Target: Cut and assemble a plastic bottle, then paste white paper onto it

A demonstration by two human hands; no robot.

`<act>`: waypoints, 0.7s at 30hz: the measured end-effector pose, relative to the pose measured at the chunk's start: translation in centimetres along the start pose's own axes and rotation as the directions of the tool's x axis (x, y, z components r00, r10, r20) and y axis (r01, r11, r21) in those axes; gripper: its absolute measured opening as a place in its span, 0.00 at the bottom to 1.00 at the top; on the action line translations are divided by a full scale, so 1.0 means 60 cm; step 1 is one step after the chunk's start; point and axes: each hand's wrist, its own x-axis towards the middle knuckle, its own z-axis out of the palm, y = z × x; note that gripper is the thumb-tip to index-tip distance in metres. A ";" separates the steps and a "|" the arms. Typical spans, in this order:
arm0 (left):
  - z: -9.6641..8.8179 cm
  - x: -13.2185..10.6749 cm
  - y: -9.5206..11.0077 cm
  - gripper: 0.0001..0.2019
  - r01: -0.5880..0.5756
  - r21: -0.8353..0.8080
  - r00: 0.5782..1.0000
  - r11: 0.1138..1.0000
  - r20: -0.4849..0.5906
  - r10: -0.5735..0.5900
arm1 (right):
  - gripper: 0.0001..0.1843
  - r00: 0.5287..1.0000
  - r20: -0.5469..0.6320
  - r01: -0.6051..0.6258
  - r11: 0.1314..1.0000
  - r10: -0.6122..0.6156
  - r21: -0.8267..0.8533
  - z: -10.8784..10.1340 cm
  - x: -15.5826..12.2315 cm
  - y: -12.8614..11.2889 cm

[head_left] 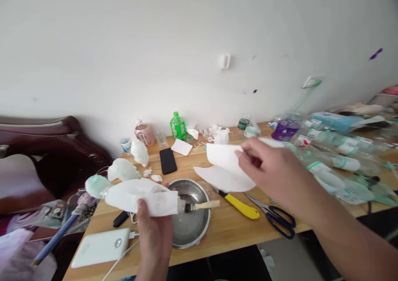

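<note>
My left hand (155, 235) is wrapped round a white paper-covered bottle (127, 194). The bottle lies tilted sideways, with a pale green rounded end at its left and a bare clear end at its right. Below and behind it is a steel bowl (189, 227); a brush with a wooden handle (207, 205) lies across its rim. Between thumb and fingers, my right hand (264, 160) pinches a sheet of white paper (225, 154), with more white paper (224, 179) directly beneath. A yellow-handled cutter (241, 206) and dark-handled scissors (278, 218) lie below that hand.
White lumps (122, 169) stand at the table's left, near a black phone (168, 161). A white power bank (101, 248) with a cable lies in front. Green (178, 126) and pink (144, 133) bottles stand by the wall. Several plastic bottles (345, 162) crowd the right side.
</note>
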 end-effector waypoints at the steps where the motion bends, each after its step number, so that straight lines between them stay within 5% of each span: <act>1: 0.002 -0.002 -0.006 0.25 0.007 -0.009 1.000 1.000 0.014 -0.007 | 0.10 0.999 -0.016 0.038 0.999 -0.038 -0.025 0.017 -0.012 -0.010; 7: -0.007 -0.017 -0.027 0.31 0.020 0.007 0.992 1.000 0.121 -0.020 | 0.10 0.937 -0.218 0.240 0.957 -0.272 -0.162 0.066 -0.050 -0.074; 13: -0.020 -0.026 -0.032 0.32 0.038 0.010 0.985 0.999 0.166 -0.039 | 0.10 0.829 0.017 0.558 0.824 -0.559 -0.101 0.084 -0.043 -0.124; 21: -0.041 -0.027 -0.046 0.17 0.061 0.105 0.992 0.993 0.107 -0.072 | 0.04 0.730 0.225 0.614 0.764 -0.646 0.200 0.150 -0.033 -0.170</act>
